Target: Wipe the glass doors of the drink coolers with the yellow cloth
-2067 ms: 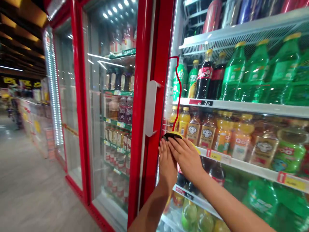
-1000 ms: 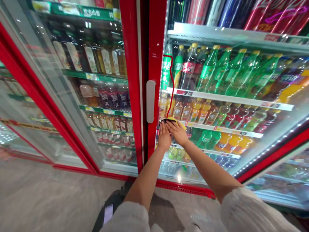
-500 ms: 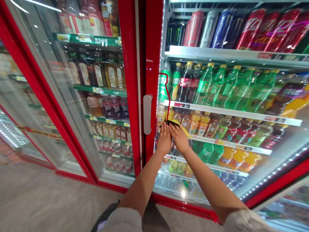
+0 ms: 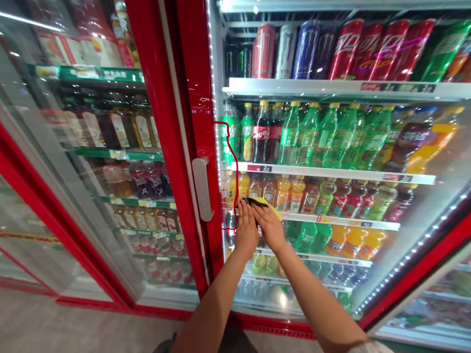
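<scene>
Lying straight and close together, the fingers (image 4: 244, 215) of the left hand (image 4: 248, 234) and the right hand (image 4: 271, 226) rest side by side over a yellow-and-black pad (image 4: 264, 201); whether any fingertip pinches its edge cannot be told. The pad, apparently folded cloth, sits between the hands and the glass door (image 4: 253, 306), its black part by the fingertips and its yellow edge showing above and beyond the right hand. Judged by look, it is light, soft and unlikely to break, but liable to slip on smooth glass; flat fingers across its middle should control it best, with the exposed yellow edge the readiest place to lift it. A red line (image 4: 236, 157) runs just left of the pad. Farther left stands the grey door handle (image 4: 202, 189) on its red frame (image 4: 198, 117). Behind the glass are shelved juice bottles (image 4: 283, 194), green soda bottles (image 4: 290, 135) and, above, drink cans (image 4: 307, 49).
</scene>
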